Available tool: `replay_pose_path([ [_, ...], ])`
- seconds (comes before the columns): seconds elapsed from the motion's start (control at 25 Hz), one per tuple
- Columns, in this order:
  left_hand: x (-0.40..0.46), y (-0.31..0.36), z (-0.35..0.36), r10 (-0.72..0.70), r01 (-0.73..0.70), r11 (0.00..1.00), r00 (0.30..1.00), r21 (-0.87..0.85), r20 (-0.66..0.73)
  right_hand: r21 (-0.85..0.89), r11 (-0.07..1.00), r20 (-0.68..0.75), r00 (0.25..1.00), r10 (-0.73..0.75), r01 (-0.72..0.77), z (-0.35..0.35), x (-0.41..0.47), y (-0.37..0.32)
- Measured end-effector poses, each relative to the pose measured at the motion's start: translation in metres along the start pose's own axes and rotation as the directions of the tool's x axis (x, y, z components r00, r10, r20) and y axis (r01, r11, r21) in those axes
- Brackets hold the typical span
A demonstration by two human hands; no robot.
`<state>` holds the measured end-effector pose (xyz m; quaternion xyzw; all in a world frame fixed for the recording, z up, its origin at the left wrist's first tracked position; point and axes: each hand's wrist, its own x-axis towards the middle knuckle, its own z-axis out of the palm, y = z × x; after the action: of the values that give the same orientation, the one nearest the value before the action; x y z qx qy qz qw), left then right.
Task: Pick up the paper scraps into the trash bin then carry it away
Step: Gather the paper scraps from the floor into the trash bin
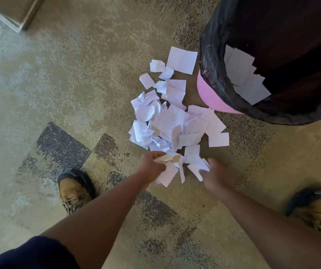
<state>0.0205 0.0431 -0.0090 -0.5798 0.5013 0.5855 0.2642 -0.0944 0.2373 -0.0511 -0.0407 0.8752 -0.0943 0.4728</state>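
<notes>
A patterned carpet (78, 78) in tan, grey and dark speckled patches fills the floor. At the upper right stands the trash bin (210, 94), a pink tub lined with a black bag (214, 61) folded over its rim; several white sheets (247, 78) already lie inside it against the near wall. In the top left corner, the edge of a pale board or piece of furniture (14, 12) shows, too cropped to tell which.

The pile of paper scraps (171, 123) lies on the carpet just left of the bin and below it, reaching from a large flat sheet (182, 60) beside the bag down to the hands. Some pieces are flat, some crumpled; the nearest ones touch the bin's pink base.

Two bare forearms reach in from the bottom edge, the left with a dark sleeve (31, 255) at the elbow. A tan boot (72, 191) stands left of the left arm, and a second boot (314, 206) stands at the far right.

The left hand (152, 166) has its grip closed on a bunch of scraps (167, 171) at the near edge of the pile, fingers curled round them. The right hand (214, 175) is blurred; its fingers curl against a few scraps (196, 166) by the thumb, and its grip appears to pinch them, though the blur leaves that uncertain.
</notes>
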Motion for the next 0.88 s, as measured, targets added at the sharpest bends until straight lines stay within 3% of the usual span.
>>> replay_pose_path([
  [0.12,-0.014,0.026,-0.022,0.078,-0.075,0.996,0.995,-0.052,0.055,0.211,0.944,-0.045,0.967,-0.25,0.254,-0.047,-0.034,-0.032],
  [0.24,-0.042,0.069,-0.048,0.28,-0.267,0.959,0.949,-0.098,0.148,0.246,0.767,-0.257,0.803,-0.538,0.593,-0.11,-0.073,-0.07],
  [0.36,-0.087,0.125,-0.063,0.532,-0.515,0.847,0.826,-0.135,0.185,0.183,0.618,-0.507,0.612,-0.607,0.765,-0.169,-0.102,-0.105],
  [0.48,-0.123,0.176,-0.057,0.696,-0.673,0.718,0.686,-0.178,0.214,0.019,0.603,-0.673,0.456,-0.582,0.797,-0.208,-0.115,-0.127],
  [0.56,-0.135,0.204,-0.047,0.775,-0.762,0.629,0.6,-0.153,0.199,0.0,0.652,-0.725,0.449,-0.522,0.758,-0.228,-0.109,-0.134],
  [0.64,-0.139,0.227,-0.033,0.848,-0.851,0.523,0.513,-0.049,0.136,-0.003,0.735,-0.715,0.513,-0.476,0.678,-0.245,-0.094,-0.136],
  [0.72,-0.136,0.248,-0.018,0.913,-0.898,0.38,0.402,0.224,0.063,-0.026,0.823,-0.668,0.602,-0.437,0.568,-0.255,-0.076,-0.136],
  [0.8,-0.125,0.263,0.001,0.95,-0.829,0.189,0.289,0.526,0.115,-0.031,0.86,-0.635,0.654,-0.411,0.509,-0.257,-0.064,-0.135],
  [0.88,-0.113,0.272,0.018,0.935,-0.725,0.078,0.291,0.685,0.201,-0.066,0.863,-0.616,0.66,-0.43,0.501,-0.253,-0.056,-0.132],
])
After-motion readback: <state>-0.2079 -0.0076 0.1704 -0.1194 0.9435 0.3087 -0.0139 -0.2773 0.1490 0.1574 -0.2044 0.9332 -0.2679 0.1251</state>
